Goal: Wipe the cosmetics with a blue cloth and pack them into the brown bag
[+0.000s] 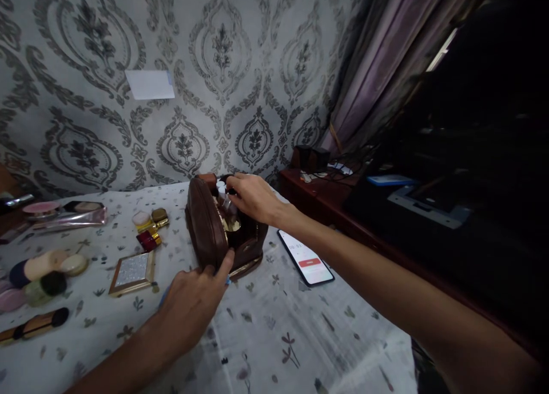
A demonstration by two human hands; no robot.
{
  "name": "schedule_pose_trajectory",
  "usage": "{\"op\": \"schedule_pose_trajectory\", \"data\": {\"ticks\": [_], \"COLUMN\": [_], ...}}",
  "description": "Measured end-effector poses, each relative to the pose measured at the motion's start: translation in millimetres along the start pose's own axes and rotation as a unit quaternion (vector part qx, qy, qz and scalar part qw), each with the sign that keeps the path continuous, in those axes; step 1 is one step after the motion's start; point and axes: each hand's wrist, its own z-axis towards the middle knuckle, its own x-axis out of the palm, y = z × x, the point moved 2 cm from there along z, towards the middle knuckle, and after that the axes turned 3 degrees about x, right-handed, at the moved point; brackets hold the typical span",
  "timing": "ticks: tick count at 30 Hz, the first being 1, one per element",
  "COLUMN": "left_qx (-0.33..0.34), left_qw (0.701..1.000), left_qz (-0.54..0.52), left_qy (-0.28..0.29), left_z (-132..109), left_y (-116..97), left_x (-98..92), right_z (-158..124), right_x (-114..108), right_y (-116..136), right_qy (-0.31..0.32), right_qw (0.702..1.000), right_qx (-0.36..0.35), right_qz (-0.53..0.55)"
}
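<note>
A brown zippered pouch (206, 222) stands unzipped on the patterned cloth, its mouth facing me. My right hand (253, 197) reaches into its top, fingers closed around a small pale bottle (222, 189). Below that bottle, a gold-coloured item (233, 225) shows inside; the deeper contents are dark. At the pouch's lower front edge is my left hand (195, 294), with the index finger laid along the rim and the other fingers curled against it. Bits of something blue show beneath this hand, mostly hidden.
To the left lie a glittery framed compact (135, 271), a dark red bottle (148, 241), several cosmetics and a brush (34, 324). A lit phone (305, 258) lies right of the pouch. A dark red table (306, 191) with cables adjoins the right edge.
</note>
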Motion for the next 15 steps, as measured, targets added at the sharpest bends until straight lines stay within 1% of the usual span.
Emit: {"op": "schedule_pose_trajectory", "data": {"ticks": [3,6,9,12,15], "left_qx": [-0.003,-0.003,-0.010,-0.008,-0.001], "left_qw": [1.000,1.000,1.000,1.000,1.000], "left_qz": [-0.003,-0.003,-0.004,-0.002,0.004], "left_qy": [0.008,0.002,0.008,0.006,-0.017], "left_z": [2,3,4,4,4], "left_y": [0,0,0,0,0], "left_x": [0.9,1.6,2.5,3.8,6.1], "right_z": [4,5,8,12,17], "right_x": [3,-1,-2,4,13], "right_y": [-1,-2,-3,-5,-9], "right_qy": [0.007,0.023,0.041,0.061,0.073], "right_qw": [1.000,0.999,0.999,0.998,0.997], "right_qx": [0.010,0.023,0.023,0.009,-0.002], "right_qz": [0.001,-0.005,-0.016,-0.026,-0.036]}}
